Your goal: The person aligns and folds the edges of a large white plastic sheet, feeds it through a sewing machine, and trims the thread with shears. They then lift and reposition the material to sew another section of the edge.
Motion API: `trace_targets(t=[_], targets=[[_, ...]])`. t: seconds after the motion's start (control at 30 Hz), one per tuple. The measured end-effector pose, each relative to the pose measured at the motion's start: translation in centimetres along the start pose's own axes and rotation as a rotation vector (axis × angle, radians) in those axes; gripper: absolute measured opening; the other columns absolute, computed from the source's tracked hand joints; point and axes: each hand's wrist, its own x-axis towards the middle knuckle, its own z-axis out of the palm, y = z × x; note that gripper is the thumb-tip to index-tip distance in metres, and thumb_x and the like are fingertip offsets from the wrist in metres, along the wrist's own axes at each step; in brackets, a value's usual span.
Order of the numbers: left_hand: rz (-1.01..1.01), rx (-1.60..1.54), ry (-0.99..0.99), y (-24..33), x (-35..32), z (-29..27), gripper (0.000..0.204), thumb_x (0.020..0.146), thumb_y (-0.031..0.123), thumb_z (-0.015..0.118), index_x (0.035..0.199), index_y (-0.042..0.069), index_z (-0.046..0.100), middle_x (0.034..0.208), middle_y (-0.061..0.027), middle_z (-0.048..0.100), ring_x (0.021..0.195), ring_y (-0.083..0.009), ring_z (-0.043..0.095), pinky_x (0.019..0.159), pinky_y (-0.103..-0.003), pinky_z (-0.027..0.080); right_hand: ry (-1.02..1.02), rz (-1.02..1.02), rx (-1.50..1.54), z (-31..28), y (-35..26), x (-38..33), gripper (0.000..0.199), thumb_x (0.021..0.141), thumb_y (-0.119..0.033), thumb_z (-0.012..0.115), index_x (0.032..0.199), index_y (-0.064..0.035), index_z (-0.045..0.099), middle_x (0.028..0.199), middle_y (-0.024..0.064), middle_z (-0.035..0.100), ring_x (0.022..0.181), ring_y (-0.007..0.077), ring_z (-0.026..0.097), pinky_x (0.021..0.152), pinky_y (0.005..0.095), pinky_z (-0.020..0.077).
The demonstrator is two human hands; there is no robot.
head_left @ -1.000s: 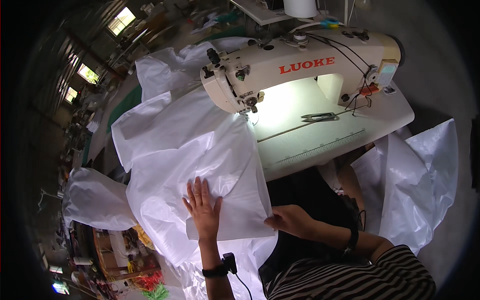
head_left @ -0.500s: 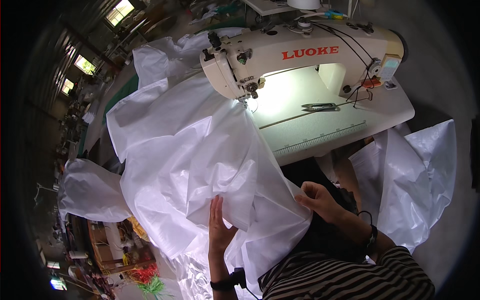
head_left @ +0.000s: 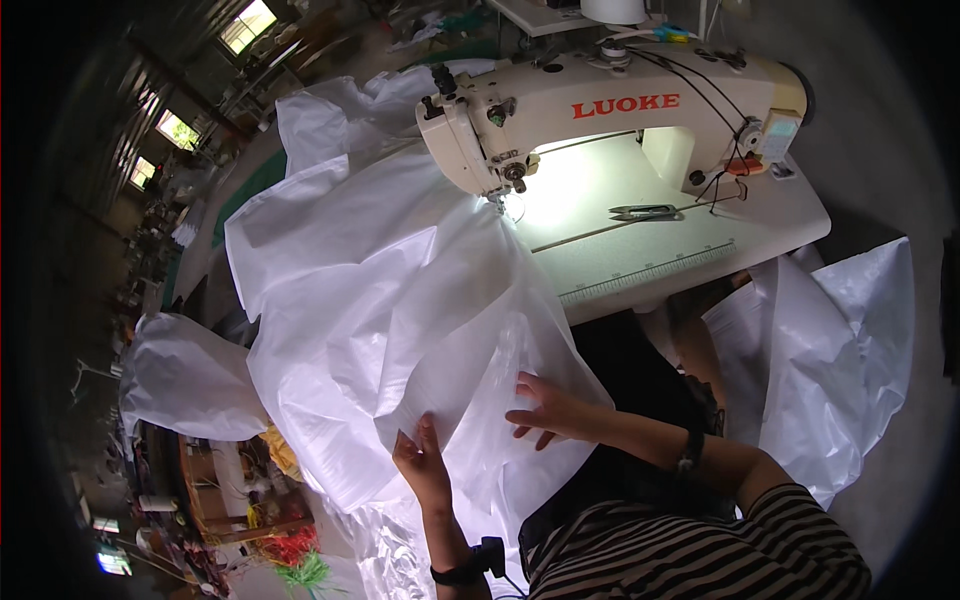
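White sheeting (head_left: 190, 385) bunches at the far left, with two bright windows (head_left: 180, 130) higher up behind it. Just below it are a yellow bundle (head_left: 283, 455) and a wooden frame (head_left: 250, 533), with red strands (head_left: 290, 547) and green strands (head_left: 305, 572) lying close together near the frame's lower edge.

Next comes the big white sheet (head_left: 320, 290), spread in loose folds from the back of the work area down toward the person's body; its upper right part runs under the needle end of the sewing machine. The person's left hand (head_left: 422, 468) is at a lower flap of this sheet, thumb and fingers only a little apart; whether they pinch the edge cannot be told. A black strap (head_left: 460, 575) circles that wrist.

Further right, the person's right hand (head_left: 550, 410) is over the sheet's lower right part with fingers spread wide and bent; firm contact cannot be made out. Above stands the pale sewing machine (head_left: 590, 120), its lamp lighting the bed. Small thread snips (head_left: 645, 213) lie on the bed, behind a printed ruler scale (head_left: 650, 271). A striped sleeve (head_left: 800, 530) shows at lower right, and another white sheet (head_left: 835, 350) hangs in creases at the far right.
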Motion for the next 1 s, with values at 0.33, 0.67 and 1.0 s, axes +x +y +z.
trace_targets(t=[0.33, 0.67, 1.0], targets=[[0.376, 0.291, -0.033, 6.7, -2.6, 0.4, 0.016, 0.079, 0.0, 0.074, 0.09, -0.001, 0.064, 0.086, -0.016, 0.069, 0.07, -0.034, 0.066, 0.063, -0.039, 0.052, -0.102, -0.299, -0.111, -1.8, -1.8, -8.4, 0.025, 0.103, -0.025, 0.053, 0.104, -0.0027, 0.064, 0.076, 0.0059, 0.067, 0.052, 0.0103, 0.059, 0.05, 0.0251, 0.0479], [0.19, 0.008, -0.519, 7.7, -7.8, 2.8, 0.023, 0.083, -0.007, 0.069, 0.105, 0.0, 0.064, 0.095, -0.013, 0.07, 0.078, -0.0189, 0.07, 0.062, -0.029, 0.056, 0.024, -0.762, -0.77, -1.4, -1.2, -10.3, 0.02, 0.092, -0.025, 0.069, 0.094, -0.0059, 0.063, 0.074, 0.0042, 0.066, 0.054, 0.0212, 0.064, 0.047, 0.0298, 0.0493], [0.036, 0.071, -0.528, 7.1, -8.4, 2.7, 0.02, 0.094, 0.0, 0.058, 0.114, -0.005, 0.056, 0.08, -0.014, 0.072, 0.075, -0.0202, 0.073, 0.069, -0.029, 0.056, 0.03, -0.817, -0.91, -2.5, -1.3, -11.6, 0.025, 0.082, -0.029, 0.077, 0.093, -0.0112, 0.065, 0.081, 0.0026, 0.066, 0.054, 0.0177, 0.063, 0.049, 0.0306, 0.0507]])
